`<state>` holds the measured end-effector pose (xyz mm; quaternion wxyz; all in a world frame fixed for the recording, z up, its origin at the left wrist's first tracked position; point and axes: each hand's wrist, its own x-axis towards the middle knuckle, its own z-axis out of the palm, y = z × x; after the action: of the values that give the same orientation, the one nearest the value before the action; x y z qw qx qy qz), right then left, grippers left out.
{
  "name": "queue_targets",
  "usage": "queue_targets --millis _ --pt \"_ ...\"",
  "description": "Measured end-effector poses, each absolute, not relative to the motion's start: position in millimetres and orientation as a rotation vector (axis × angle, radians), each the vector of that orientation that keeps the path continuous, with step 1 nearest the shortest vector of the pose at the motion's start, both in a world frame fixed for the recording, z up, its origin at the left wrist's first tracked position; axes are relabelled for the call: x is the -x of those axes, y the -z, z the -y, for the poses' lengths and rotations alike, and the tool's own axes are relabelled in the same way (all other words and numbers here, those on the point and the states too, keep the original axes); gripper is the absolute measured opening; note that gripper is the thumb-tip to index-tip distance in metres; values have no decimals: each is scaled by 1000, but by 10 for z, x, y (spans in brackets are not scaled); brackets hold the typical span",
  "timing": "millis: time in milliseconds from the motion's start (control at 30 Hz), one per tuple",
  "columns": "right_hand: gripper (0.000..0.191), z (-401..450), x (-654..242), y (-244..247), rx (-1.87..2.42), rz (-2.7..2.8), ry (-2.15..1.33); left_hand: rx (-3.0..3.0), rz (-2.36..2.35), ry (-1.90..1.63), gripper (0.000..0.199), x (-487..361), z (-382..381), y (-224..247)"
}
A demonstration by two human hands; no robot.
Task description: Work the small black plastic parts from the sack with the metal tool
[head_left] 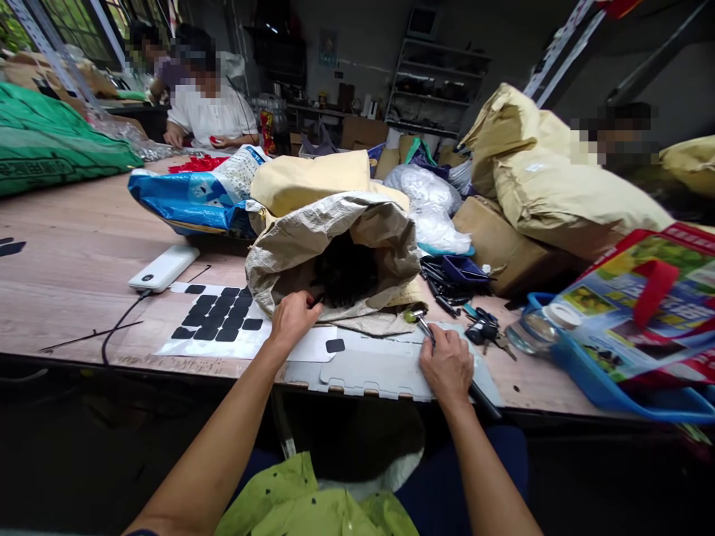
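My left hand point(295, 318) is at the lower left of the mouth of an open paper sack point(296, 238), its fingers closed around something dark and too small to make out. Inside the sack lies a heap of black pieces point(347, 268). On the grey board point(380, 368), my right hand point(447, 361) is wrapped round a hammer-like tool point(485, 400) with a metal shaft and dark handle. Left of my left hand, a white sheet point(260, 346) carries rows of black rounded squares point(217, 316). One more black square point(335, 345) sits beside the board.
A white power bank point(164, 268) with a cable lies at the left. Behind are a blue bag point(187, 201) and a cardboard box point(503, 242). Black tools point(444, 286), keys point(485, 327) and a blue basket point(603, 380) are rightward. A person point(209, 112) sits across.
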<state>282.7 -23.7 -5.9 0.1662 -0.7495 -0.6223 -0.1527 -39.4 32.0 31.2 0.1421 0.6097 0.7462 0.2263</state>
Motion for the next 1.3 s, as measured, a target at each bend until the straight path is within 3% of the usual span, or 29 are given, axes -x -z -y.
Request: queue_targets --millis 167,333,633,933,1100,1300 --pt "33 240 -2820 51 2142 1774 423 -1878 -1751 -961 18 322 -15 -305" --pt "33 235 -2825 64 2148 1758 396 -2054 -1312 -823 14 53 150 -220" --pt "31 236 -2838 110 2102 1707 372 -2171 -1346 -667 22 -29 76 -138" --pt "37 182 -2874 -50 2200 1729 183 -2114 -1362 -771 19 -44 61 -67" --pt "43 369 -2731 -250 1949 1483 139 -2121 -1365 -748 19 -38 66 -101" --pt "43 744 -2241 -277 1524 1672 -310 -2072 -1374 -728 18 -41 49 -103"
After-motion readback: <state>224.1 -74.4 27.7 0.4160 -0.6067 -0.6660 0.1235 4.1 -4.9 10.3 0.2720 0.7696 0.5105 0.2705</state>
